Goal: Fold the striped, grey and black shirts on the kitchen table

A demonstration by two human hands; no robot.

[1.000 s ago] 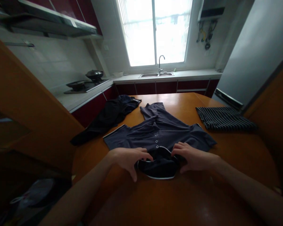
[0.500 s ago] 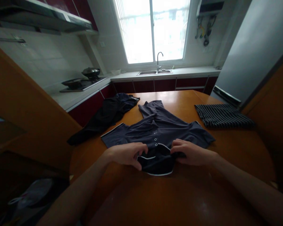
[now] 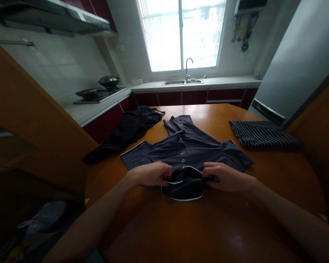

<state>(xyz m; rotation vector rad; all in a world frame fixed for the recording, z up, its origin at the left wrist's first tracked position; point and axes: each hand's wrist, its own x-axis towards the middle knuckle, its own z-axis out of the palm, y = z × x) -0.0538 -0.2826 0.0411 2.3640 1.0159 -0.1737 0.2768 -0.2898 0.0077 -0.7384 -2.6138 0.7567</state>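
A dark grey-blue polo shirt (image 3: 197,149) lies front up on the wooden table, its collar end toward me and its hem bunched at the far side. White piping edges the dark collar (image 3: 185,190), and several ringed buttons run down the placket. My left hand (image 3: 155,173) pinches the collar's left side, fingers and thumb closed on the cloth. On the other side my right hand (image 3: 222,176) has its fingers closed on the collar's right edge. Both sleeves lie spread out to the sides.
Dark garments (image 3: 128,128) lie heaped at the table's left edge. A folded striped cloth (image 3: 263,134) sits on the right of the wooden table (image 3: 181,230). Beyond are a counter with a sink (image 3: 182,82), a stove with pans (image 3: 108,82) and a fridge (image 3: 282,69).
My left thumb and fingers, apart before, have closed on the collar's left side. My right hand keeps its grip. The whole view has shifted slightly.
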